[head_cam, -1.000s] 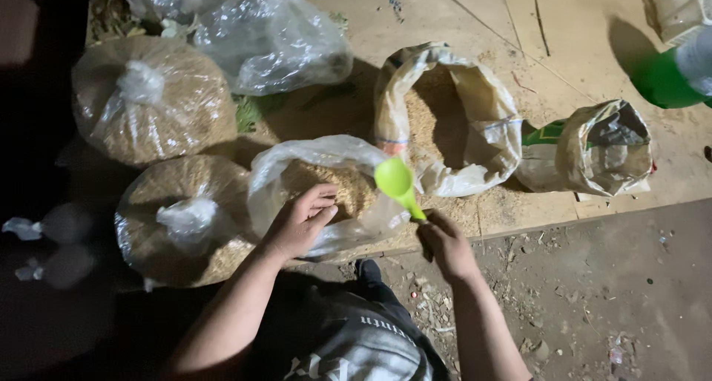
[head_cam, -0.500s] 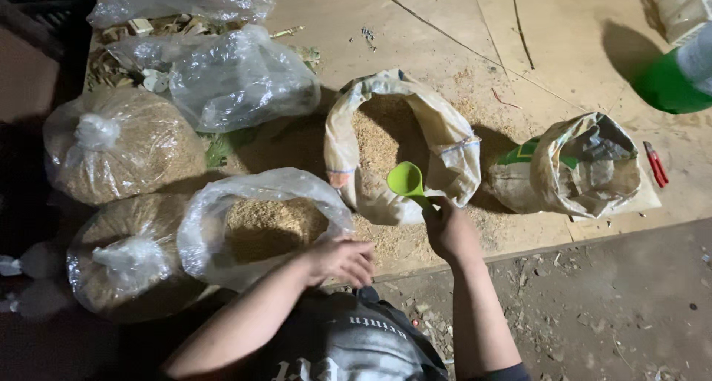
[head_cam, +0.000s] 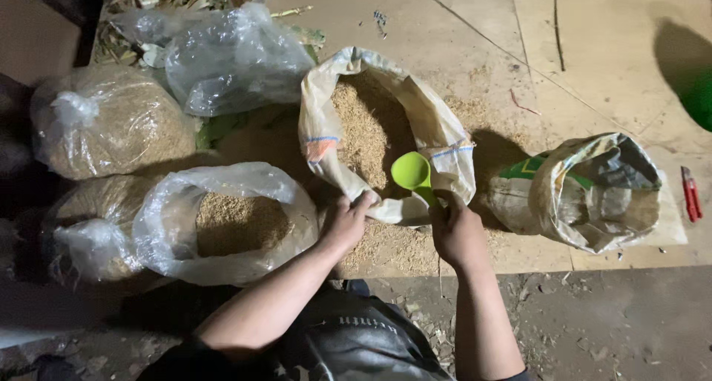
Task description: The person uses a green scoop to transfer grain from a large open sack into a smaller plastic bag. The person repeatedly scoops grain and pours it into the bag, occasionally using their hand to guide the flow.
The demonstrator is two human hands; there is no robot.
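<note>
head view, looking down: two hands work at one open woven sack [head_cam: 437, 140] of pale sawdust-like grain lying on a plywood surface [head_cam: 460, 32]. right hand [head_cam: 457, 229] has its grip pressed around the handle of one lime-green scoop [head_cam: 411, 173], whose bowl sits inside the sack mouth just above the grain. left hand [head_cam: 347, 221] pinches the sack's near rim, fingers curled over the fold.

counted around them: one open clear plastic bag [head_cam: 222, 221] part-filled with the same grain, just left of the left hand; two knotted clear bags of grain, the upper tied bag [head_cam: 111, 121] and the lower tied bag [head_cam: 89, 229], at the far left; one crumpled, mostly empty clear bag [head_cam: 233, 58] behind them. one smaller woven sack [head_cam: 593, 192] with its top rolled open sits to the right, apart from the first. one red cutter [head_cam: 690, 193] lies near the right edge. loose grain is spilled on the surface beneath the hands.
</note>
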